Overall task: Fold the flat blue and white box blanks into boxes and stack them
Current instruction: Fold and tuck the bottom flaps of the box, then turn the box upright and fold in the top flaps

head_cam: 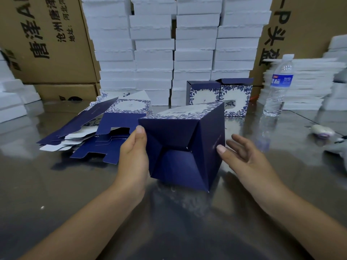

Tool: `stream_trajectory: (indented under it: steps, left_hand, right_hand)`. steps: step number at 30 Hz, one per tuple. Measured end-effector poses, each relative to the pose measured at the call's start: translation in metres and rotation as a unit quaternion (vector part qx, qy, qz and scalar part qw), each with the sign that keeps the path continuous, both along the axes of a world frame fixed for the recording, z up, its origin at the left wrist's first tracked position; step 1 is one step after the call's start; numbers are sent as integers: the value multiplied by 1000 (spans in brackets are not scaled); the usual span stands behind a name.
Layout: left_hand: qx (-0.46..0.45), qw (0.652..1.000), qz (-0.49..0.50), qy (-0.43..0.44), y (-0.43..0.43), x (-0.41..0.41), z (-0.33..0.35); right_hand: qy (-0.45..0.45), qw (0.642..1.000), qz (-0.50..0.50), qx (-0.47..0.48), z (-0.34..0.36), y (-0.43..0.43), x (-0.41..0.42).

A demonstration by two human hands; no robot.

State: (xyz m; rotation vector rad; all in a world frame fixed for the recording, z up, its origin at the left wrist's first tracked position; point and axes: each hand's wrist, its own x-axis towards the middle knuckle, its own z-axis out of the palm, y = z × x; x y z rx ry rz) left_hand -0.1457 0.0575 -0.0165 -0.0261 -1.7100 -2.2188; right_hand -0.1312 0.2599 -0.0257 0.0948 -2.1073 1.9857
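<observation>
While the left hand (134,156) grips the left edge of the dark blue cardboard box with a white floral top panel (180,147), thumb hooked over its upper left corner and fingers hidden behind, the right hand (244,154) is spread wide and holds nothing, only its thumb tip touching the box's right wall. The box sits between the hands at mid-scene, tilted so its interlocked bottom flaps face the person and one low corner points at the glossy grey table (75,184); whether that corner touches, I cannot tell. Its inside is hidden.

Far and slightly right of it, two folded blue and white floral boxes (204,94) stand upright side by side, touching, top flaps raised; nothing shows inside them. They lie nearer the right hand, so placing this box probably means carrying it away and rightward. A heap of flat blue and white box blanks (105,132) lies just left of the left hand, the likely source of the next blank.
</observation>
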Motion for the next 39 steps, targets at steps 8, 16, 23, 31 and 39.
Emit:
stream_trajectory:
  steps: [8, 16, 23, 31, 39]
  left_hand:
    - [13, 999, -5, -42, -3, -6, -5]
    - [103, 991, -39, -77, -6, -12, -7]
    - [114, 988, -85, -67, -5, -9, -3]
    - [-117, 978, 46, 169, -2, 8, 6]
    - [-451, 821, 21, 350, 6, 18, -3]
  right_hand:
    - [-10, 998, 33, -61, 7, -6, 9]
    - [-67, 974, 54, -208, 18, 7, 7]
    - [-26, 984, 77, -161, 26, 3, 17]
    - [115, 979, 42, -164, 36, -5, 28]
    - [427, 809, -216, 342, 14, -12, 26]
